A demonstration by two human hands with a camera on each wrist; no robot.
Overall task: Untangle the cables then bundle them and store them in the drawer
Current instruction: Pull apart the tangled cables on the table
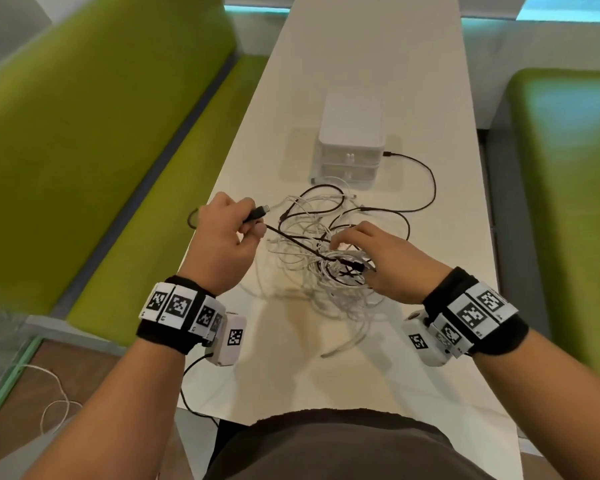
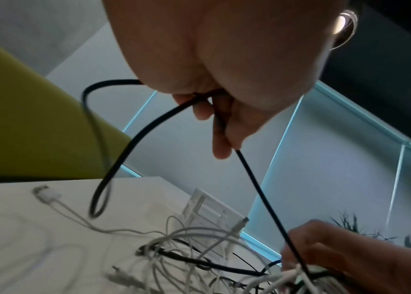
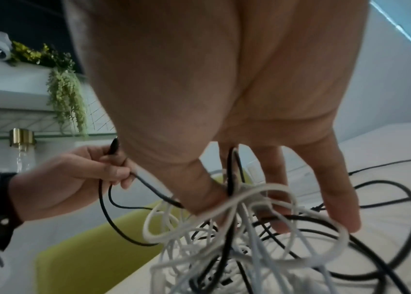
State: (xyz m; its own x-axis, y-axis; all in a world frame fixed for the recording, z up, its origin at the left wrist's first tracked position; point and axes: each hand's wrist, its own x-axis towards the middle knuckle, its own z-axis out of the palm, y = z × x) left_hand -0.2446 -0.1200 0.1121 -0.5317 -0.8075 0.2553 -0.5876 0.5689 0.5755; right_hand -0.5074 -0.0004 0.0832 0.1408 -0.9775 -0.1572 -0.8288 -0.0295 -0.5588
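The left hand is raised above the long white table, its fingers curled around a thin black cable just behind its plug end, which sticks out past the thumb and forefinger. From under those fingers the black cable runs taut down to the right hand. The right hand's fingers are spread and reach down into the loose tangle of white and black cables, with a clump of strands gathered and lifted between the thumb and the first fingers. Part of the tangle lies on the table below the fingertips. Beyond both hands' fingertips, just past the tangle, stands a small white plastic drawer unit with its two drawers closed. One black cable's loop curves out past the right side of the unit.
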